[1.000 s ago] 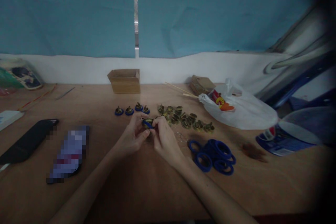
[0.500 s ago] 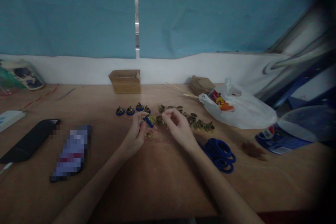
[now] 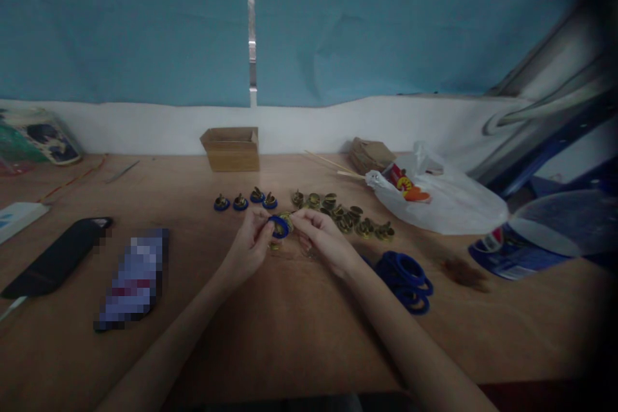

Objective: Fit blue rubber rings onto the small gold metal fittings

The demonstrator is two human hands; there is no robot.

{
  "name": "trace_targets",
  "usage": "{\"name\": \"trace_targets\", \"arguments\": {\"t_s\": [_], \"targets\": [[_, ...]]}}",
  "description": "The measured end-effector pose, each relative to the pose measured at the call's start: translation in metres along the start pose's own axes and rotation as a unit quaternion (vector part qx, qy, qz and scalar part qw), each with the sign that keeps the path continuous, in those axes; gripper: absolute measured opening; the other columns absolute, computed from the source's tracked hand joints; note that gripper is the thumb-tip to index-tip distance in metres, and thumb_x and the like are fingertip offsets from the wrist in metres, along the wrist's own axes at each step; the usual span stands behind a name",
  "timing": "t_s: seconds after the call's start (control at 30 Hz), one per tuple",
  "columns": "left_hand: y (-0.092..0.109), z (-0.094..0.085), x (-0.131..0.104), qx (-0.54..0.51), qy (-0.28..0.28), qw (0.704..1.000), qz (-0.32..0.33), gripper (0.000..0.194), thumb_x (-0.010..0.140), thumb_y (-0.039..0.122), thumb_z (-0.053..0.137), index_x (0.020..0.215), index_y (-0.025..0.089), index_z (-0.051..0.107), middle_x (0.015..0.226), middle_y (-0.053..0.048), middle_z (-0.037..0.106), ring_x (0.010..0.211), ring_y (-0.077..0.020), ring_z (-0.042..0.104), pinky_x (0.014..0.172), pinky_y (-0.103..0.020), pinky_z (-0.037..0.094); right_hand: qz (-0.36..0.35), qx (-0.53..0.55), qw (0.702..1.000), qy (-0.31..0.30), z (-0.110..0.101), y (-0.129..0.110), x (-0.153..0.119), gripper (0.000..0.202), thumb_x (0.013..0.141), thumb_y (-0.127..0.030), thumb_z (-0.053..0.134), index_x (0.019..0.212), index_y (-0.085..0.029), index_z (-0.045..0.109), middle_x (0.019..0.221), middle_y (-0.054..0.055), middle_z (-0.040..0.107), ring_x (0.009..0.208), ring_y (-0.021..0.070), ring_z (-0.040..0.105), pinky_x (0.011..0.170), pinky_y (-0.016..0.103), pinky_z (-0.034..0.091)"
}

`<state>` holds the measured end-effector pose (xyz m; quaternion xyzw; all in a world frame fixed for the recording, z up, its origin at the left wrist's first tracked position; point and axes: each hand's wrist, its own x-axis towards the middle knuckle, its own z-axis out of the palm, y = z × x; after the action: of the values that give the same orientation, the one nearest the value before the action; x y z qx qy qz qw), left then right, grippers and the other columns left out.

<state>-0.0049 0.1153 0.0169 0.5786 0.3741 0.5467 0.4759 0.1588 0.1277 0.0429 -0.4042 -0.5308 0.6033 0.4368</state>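
Left hand point(image 3: 246, 246) pinches blue-rimmed brass piece point(image 3: 279, 227) by edge.
Probably keeps its face clear; right hand point(image 3: 324, 238) at other side, can't tell grip.

No text legible; red-and-white emblem point(image 3: 494, 240) on blue tub point(image 3: 514, 266).

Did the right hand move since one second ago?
Yes, to the right: against the pile of blue rings, the right hand has shifted closer, and its forearm now covers rings that showed before.

The right forearm point(image 3: 386, 315) partly hides the blue rings point(image 3: 387, 266).
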Motion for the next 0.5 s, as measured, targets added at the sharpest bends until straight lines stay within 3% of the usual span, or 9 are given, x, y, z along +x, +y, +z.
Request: {"name": "trace_targets", "arguments": {"t_s": [0.1,0.2,0.27,0.37,0.5], "targets": [[-0.003,-0.005,0.006,0.026,0.092,0.995,0.013,0.016,0.087,0.030,0.056,0.093,0.019,0.046,0.093,-0.004,0.062,0.085,-0.0146,0.063,0.078,-0.029,0.052,-0.015,0.004,0.999,0.050,-0.002,0.003,0.002,0.033,0.077,-0.046,0.066,0.068,-0.019,0.051,0.048,-0.009,0.038,0.041,0.0061,0.030,0.042,0.022,0.021],[-0.004,-0.013,0.012,0.014,0.206,0.978,-0.018,0.025,0.080,0.031,0.063,0.094,0.018,0.046,0.085,-0.003,0.064,0.079,-0.0153,0.065,0.074,-0.030,0.053,-0.024,0.005,0.994,0.106,-0.005,0.006,0.005,0.031,0.076,-0.046,0.067,0.071,-0.020,0.052,0.047,-0.009,0.038,0.041,0.0068,0.030,0.041,0.023,0.020],[-0.002,-0.018,0.014,0.011,0.251,0.967,-0.039,0.031,0.076,0.029,0.067,0.097,0.017,0.047,0.081,-0.001,0.064,0.073,-0.0146,0.065,0.071,-0.030,0.052,-0.033,-0.002,0.990,0.137,-0.005,0.007,0.006,0.030,0.074,-0.046,0.068,0.075,-0.020,0.053,0.047,-0.010,0.037,0.040,0.0072,0.030,0.041,0.023,0.020],[0.004,-0.021,0.015,0.049,0.234,0.970,-0.043,0.029,0.074,0.028,0.068,0.096,0.017,0.053,0.077,0.000,0.064,0.071,-0.0142,0.064,0.071,-0.028,0.050,-0.045,-0.028,0.986,0.156,-0.002,0.007,0.004,0.031,0.074,-0.047,0.067,0.076,-0.021,0.051,0.047,-0.010,0.038,0.040,0.0078,0.031,0.041,0.023,0.022],[0.009,-0.015,0.011,0.136,0.124,0.983,-0.010,0.016,0.079,0.032,0.062,0.083,0.017,0.064,0.080,-0.003,0.068,0.080,-0.0175,0.064,0.076,-0.030,0.049,-0.088,-0.096,0.979,0.156,0.007,0.006,0.001,0.026,0.079,-0.043,0.061,0.076,-0.021,0.047,0.051,-0.009,0.036,0.044,0.0087,0.031,0.045,0.023,0.026]]}}
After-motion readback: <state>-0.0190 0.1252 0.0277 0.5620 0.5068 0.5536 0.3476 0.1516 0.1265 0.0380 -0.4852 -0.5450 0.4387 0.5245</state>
